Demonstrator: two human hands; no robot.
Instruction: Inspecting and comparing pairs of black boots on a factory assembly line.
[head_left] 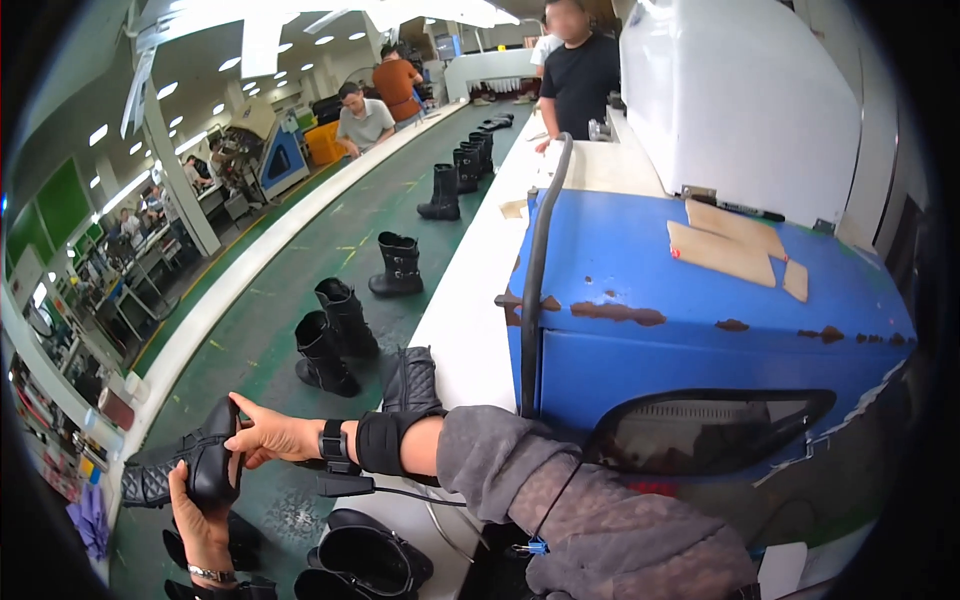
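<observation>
A black boot (165, 472) with a quilted shaft lies tipped on its side over the left part of the green conveyor belt, its sole turned toward me. My right hand (272, 434) reaches across from the right and grips the boot's sole and toe between thumb and fingers. From below, my left hand (203, 530) holds the same boot, thumb up along its side; the other fingers are mostly hidden. Another quilted black boot (412, 380) lies beyond my right wrist. Below my right forearm stand black boots (375, 555) with their openings up.
A pair of black boots (335, 335) and several more stand farther along the green belt (250, 350). At the right is a blue machine (700, 350) with cardboard pieces (725, 250) on top and a black hose (540, 270). A person in black (580, 80) stands beyond it.
</observation>
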